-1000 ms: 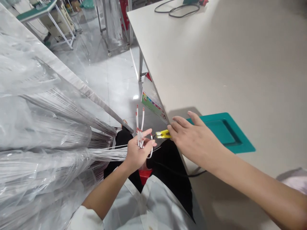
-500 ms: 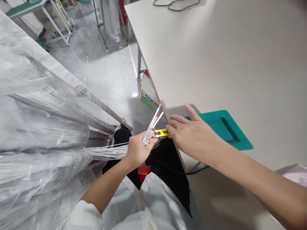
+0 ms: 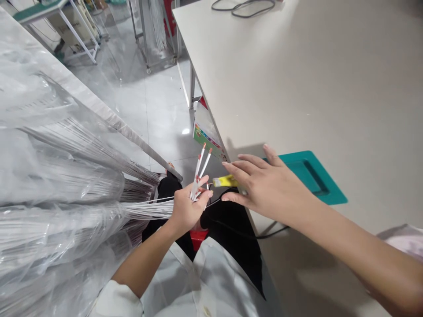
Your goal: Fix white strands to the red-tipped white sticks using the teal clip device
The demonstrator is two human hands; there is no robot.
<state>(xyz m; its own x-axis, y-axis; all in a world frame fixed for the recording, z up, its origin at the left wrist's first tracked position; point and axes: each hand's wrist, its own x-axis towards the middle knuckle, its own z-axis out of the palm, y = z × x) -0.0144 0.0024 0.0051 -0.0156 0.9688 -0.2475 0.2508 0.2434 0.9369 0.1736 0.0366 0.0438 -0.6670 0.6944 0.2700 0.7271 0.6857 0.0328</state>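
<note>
My left hand [image 3: 185, 206] is closed around a bundle of thin white wires [image 3: 204, 166], whose tips show bare copper and reddish bits. The wires run back to the left from my fist. A thin copper strand from the bundle reaches the tip of a small yellow tool [image 3: 224, 181], which looks blurred at the table edge. Over that tool hovers my right hand [image 3: 261, 180], fingers stretched out and thumb apart. The tool's rear end is hidden beneath my palm, so contact there does not show. A teal tray [image 3: 327, 182] lies beyond my right hand.
The pale table [image 3: 297, 88] fills the right side, with a looped dark cable [image 3: 253, 13] at its far edge. On the left, a rack rail [image 3: 109, 121] stands over plastic-wrapped wire bundles [image 3: 59, 224]. A printed box [image 3: 209, 132] stands below the table edge.
My left hand has drawn slightly left with the wires, away from the yellow tool. My right fingers, earlier at the tool, have spread and shifted a little right.
</note>
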